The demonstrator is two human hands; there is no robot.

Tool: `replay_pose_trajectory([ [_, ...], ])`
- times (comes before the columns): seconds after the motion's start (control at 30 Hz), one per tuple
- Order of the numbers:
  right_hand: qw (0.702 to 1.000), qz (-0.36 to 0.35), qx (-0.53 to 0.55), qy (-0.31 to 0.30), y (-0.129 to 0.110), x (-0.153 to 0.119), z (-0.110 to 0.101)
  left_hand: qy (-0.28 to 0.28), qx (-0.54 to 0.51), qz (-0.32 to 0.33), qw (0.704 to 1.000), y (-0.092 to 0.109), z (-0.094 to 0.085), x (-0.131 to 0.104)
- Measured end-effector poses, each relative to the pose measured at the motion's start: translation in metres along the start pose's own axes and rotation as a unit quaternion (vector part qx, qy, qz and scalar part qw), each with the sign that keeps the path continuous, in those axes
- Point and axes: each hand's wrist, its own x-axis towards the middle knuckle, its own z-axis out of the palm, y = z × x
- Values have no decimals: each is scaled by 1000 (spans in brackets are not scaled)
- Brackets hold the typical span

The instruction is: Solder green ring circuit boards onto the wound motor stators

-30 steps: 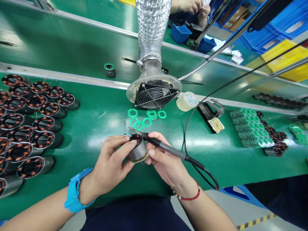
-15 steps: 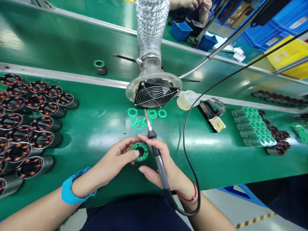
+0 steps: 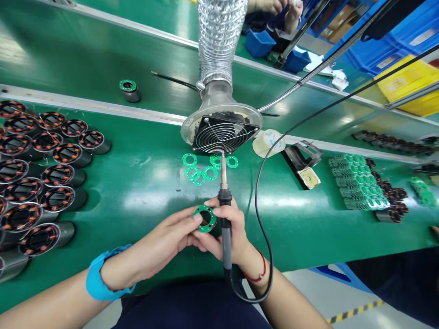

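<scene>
Between both hands, a green ring-shaped circuit board (image 3: pixel 207 227) faces up, with a dark opening in its middle; what lies beneath it is mostly hidden. My left hand (image 3: pixel 180 230), above a blue wristband, grips its left side with the thumb on the ring. My right hand (image 3: pixel 235 226) touches the ring's right side with its fingers and also holds a soldering iron (image 3: pixel 226 242). The iron's metal tip points away, up towards the fan. Several loose green rings (image 3: pixel 210 173) lie on the table beyond my hands.
Many wound motor cores (image 3: pixel 56 198) stand at the left. A fan hood (image 3: pixel 222 132) on a foil duct hangs ahead. Right of it are a round tub (image 3: pixel 268 143), an iron stand (image 3: pixel 302 160) and stacked green boards (image 3: pixel 356 183). A cable loops beside my right hand. Another person's hands show beyond.
My right hand has closed in on the ring, and its iron has swung upright. The ring has turned and shifted slightly right in my left hand. The view has shifted a little.
</scene>
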Motion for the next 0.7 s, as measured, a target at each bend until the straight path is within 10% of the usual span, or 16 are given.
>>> replay_pose_trajectory([
  [0.47,996,-34,-71,-49,-7,19,-30,50,306,39,950,14,-8,-2],
  [0.57,990,-52,-113,-63,-8,19,-29,136,493,166,843,7,-13,0],
  [0.7,982,176,60,-39,-18,18,-21,183,697,422,550,-3,-22,0],
])
